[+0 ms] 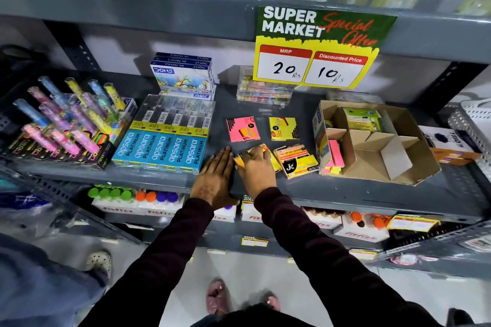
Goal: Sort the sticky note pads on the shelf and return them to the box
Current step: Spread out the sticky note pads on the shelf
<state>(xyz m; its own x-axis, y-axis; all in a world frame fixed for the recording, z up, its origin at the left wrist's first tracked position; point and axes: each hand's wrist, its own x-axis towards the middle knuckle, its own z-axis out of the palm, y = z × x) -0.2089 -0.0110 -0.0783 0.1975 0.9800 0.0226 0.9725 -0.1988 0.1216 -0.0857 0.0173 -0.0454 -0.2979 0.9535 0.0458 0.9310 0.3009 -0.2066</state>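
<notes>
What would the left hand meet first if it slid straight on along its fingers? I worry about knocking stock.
Probably the pink sticky note pad, just past the left hand; bare shelf lies between them.

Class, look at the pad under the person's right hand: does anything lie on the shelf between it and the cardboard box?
Yes. The JK pad stack lies on the shelf between the pad under the right hand and the cardboard box.

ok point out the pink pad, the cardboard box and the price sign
pink pad (pixel 242 129), head view, middle of its face
cardboard box (pixel 414 164), head view, bare floor inside
price sign (pixel 313 61), head view, between the price panels
</notes>
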